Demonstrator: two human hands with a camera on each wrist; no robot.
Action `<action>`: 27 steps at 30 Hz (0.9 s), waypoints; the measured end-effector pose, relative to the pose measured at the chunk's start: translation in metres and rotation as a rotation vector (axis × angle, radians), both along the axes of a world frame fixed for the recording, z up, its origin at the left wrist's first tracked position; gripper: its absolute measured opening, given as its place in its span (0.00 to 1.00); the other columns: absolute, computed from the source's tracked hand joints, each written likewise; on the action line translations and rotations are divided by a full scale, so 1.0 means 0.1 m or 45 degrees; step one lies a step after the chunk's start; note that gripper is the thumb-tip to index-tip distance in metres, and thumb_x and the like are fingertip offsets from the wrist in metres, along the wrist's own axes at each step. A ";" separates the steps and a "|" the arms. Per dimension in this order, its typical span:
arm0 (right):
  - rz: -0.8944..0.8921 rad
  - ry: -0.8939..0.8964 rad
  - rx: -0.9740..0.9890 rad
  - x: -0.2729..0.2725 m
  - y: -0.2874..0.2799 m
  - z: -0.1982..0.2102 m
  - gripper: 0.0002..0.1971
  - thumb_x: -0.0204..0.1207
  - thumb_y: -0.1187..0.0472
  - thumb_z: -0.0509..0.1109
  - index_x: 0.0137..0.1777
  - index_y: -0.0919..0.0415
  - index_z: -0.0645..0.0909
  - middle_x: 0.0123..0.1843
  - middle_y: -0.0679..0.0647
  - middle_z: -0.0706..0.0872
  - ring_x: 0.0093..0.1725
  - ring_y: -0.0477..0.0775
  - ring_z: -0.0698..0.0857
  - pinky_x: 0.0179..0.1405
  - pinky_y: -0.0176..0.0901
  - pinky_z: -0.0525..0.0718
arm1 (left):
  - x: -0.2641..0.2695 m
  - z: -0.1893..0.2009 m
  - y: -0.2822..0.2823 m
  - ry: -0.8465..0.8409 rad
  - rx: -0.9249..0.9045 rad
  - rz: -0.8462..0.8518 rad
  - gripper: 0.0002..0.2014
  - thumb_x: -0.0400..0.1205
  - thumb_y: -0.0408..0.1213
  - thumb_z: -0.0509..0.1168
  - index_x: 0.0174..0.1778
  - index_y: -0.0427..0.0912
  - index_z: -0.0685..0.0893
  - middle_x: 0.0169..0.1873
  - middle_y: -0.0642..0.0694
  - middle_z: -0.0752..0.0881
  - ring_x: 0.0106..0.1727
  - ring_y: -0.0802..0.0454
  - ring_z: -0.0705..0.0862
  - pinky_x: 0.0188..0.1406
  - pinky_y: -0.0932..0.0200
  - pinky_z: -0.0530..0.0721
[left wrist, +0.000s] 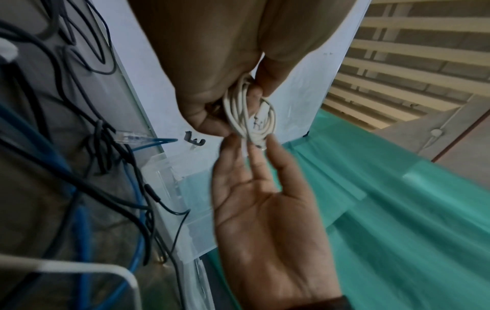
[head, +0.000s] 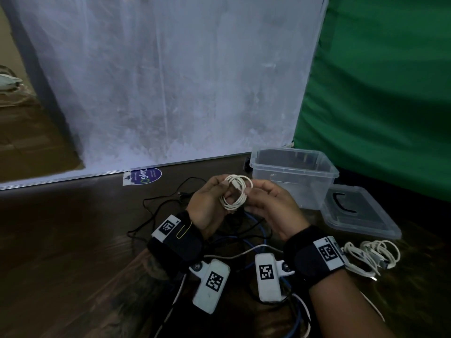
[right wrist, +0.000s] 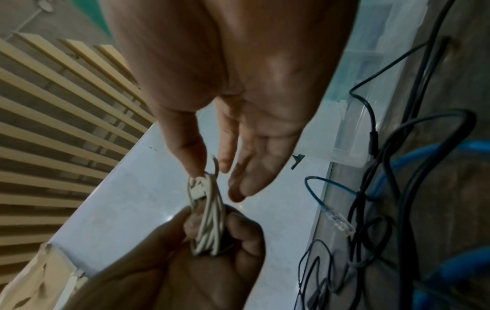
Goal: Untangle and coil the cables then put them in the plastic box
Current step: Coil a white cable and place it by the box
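A small coil of white cable (head: 235, 193) is held up over the dark wooden table, just left of the clear plastic box (head: 292, 172). My left hand (head: 224, 191) grips the coil, fingers curled round its strands (right wrist: 209, 220). My right hand (head: 247, 191) pinches the coil's opposite edge between thumb and forefinger, with its other fingers stretched out straight (right wrist: 246, 184). In the left wrist view the coil (left wrist: 249, 113) shows a plug end tucked in its loops. The box stands open and looks empty.
The box lid (head: 361, 215) lies to the right of the box. A second white cable bundle (head: 373, 254) lies near my right wrist. Tangled black cables (head: 166, 206) and a blue network cable (head: 263, 230) lie under my hands. A green cloth (head: 378, 93) hangs behind.
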State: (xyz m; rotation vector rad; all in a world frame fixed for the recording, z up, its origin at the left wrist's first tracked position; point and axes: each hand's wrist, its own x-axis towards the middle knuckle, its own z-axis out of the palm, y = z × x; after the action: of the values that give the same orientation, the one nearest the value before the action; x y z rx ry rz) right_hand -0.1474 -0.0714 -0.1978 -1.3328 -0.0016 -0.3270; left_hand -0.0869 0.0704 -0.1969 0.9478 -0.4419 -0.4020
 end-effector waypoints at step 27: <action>-0.278 -0.066 -0.457 -0.01 0.13 0.03 0.08 0.76 0.59 0.77 0.54 0.52 0.88 0.48 0.47 0.89 0.42 0.39 0.85 0.42 0.30 0.81 | 0.08 -0.11 -0.01 -0.489 0.567 0.181 0.09 0.87 0.35 0.59 0.42 0.37 0.77 0.27 0.48 0.76 0.29 0.56 0.71 0.32 0.60 0.70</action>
State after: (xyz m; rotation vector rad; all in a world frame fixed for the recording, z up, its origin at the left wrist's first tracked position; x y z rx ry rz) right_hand -0.1486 -0.0584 -0.1946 -1.6844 0.0442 -0.5659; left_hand -0.0789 0.0694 -0.2078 1.4917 -0.6437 -0.1873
